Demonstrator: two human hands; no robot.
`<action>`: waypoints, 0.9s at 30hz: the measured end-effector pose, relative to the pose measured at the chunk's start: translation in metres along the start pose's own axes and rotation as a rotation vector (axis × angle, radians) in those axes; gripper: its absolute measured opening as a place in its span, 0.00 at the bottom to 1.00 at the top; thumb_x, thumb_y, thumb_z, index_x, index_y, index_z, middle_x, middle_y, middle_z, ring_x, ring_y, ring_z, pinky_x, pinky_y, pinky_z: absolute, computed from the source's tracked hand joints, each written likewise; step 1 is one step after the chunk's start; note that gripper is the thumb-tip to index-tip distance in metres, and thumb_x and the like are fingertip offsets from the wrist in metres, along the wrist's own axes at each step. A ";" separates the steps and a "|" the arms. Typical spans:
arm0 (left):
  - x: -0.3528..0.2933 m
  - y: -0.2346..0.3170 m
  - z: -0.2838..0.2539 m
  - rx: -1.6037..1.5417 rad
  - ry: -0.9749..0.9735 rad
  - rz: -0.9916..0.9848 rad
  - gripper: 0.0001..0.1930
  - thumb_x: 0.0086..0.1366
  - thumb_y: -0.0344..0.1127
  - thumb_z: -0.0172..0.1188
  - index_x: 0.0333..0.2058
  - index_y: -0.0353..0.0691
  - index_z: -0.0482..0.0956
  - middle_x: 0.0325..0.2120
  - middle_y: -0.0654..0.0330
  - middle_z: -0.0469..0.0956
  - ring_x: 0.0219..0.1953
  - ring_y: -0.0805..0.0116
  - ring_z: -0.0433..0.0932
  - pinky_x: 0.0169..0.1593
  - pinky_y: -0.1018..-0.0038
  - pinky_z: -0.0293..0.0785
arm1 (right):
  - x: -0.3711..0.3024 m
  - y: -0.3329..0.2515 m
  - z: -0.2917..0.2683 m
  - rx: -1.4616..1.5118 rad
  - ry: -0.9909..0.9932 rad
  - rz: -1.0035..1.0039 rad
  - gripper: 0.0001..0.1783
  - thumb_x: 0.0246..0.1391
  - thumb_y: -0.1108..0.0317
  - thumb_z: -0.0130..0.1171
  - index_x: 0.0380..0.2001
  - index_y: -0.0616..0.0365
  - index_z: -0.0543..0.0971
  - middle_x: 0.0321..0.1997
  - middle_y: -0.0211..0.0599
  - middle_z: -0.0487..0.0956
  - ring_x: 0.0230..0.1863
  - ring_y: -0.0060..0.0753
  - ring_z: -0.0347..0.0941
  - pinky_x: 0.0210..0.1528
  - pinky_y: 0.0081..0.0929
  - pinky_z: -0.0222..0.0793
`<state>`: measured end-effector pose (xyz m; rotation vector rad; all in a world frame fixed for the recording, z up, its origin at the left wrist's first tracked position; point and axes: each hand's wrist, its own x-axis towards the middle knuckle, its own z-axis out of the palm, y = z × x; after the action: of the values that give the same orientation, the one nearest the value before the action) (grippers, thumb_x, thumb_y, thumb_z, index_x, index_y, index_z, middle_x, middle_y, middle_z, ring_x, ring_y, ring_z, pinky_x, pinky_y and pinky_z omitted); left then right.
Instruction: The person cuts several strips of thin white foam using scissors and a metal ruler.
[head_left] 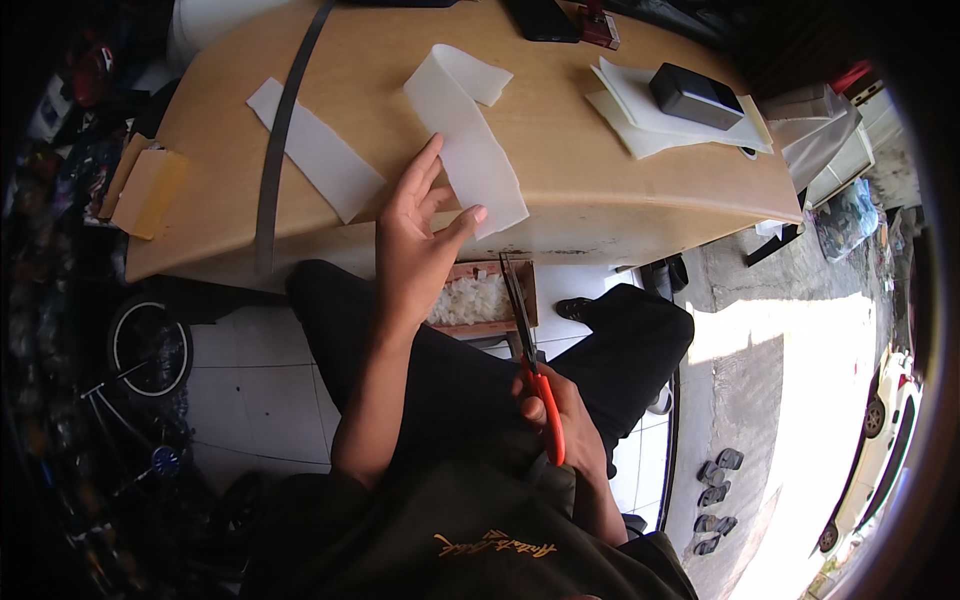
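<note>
Orange-handled scissors [543, 388], plain white strip [474, 145]

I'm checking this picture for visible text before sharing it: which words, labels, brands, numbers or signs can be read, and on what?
Dark shirt: yellow script-style lettering, upside down in this view; I won't copy its wording.
Small red box: pale marks, too small to read.
White strip: no lettering visible.
Orange-handled scissors: no lettering I can make out.
Dim clutter at the left edge: too dark and blurred to tell.
</note>
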<state>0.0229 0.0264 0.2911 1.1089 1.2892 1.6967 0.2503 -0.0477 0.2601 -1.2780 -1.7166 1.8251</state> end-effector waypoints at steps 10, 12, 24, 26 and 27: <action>-0.013 0.014 0.002 0.069 -0.010 -0.052 0.38 0.52 0.17 0.64 0.63 0.30 0.59 0.58 0.47 0.67 0.48 0.68 0.73 0.49 0.73 0.77 | 0.014 -0.023 -0.007 -0.147 0.087 0.018 0.40 0.44 0.29 0.59 0.26 0.64 0.73 0.15 0.37 0.66 0.20 0.33 0.62 0.27 0.32 0.58; -0.015 0.014 0.003 0.030 -0.023 -0.092 0.38 0.52 0.16 0.64 0.63 0.30 0.59 0.58 0.48 0.66 0.49 0.68 0.72 0.49 0.73 0.77 | 0.017 -0.028 -0.004 -0.128 0.113 0.025 0.44 0.42 0.23 0.55 0.24 0.63 0.73 0.17 0.26 0.65 0.22 0.20 0.59 0.24 0.24 0.55; -0.017 0.006 0.002 -0.066 -0.070 -0.103 0.39 0.53 0.14 0.63 0.63 0.30 0.57 0.59 0.44 0.64 0.53 0.64 0.72 0.48 0.71 0.82 | 0.024 -0.042 -0.007 -0.094 0.099 0.175 0.39 0.45 0.34 0.64 0.25 0.68 0.72 0.15 0.40 0.64 0.20 0.34 0.54 0.25 0.34 0.56; -0.017 0.006 0.002 -0.071 -0.073 -0.112 0.39 0.52 0.14 0.63 0.63 0.30 0.57 0.59 0.44 0.63 0.53 0.64 0.72 0.48 0.71 0.82 | 0.024 -0.041 -0.007 -0.106 0.086 0.178 0.38 0.46 0.35 0.63 0.25 0.68 0.72 0.14 0.39 0.63 0.20 0.33 0.53 0.25 0.34 0.56; -0.017 0.008 0.002 -0.070 -0.072 -0.118 0.39 0.52 0.15 0.63 0.63 0.30 0.57 0.60 0.44 0.63 0.53 0.64 0.72 0.48 0.71 0.82 | 0.024 -0.041 -0.007 -0.113 0.080 0.178 0.38 0.46 0.35 0.63 0.24 0.68 0.72 0.14 0.39 0.62 0.20 0.32 0.53 0.24 0.33 0.56</action>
<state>0.0312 0.0095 0.2955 1.0237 1.2176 1.5885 0.2294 -0.0162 0.2902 -1.5726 -1.7337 1.7653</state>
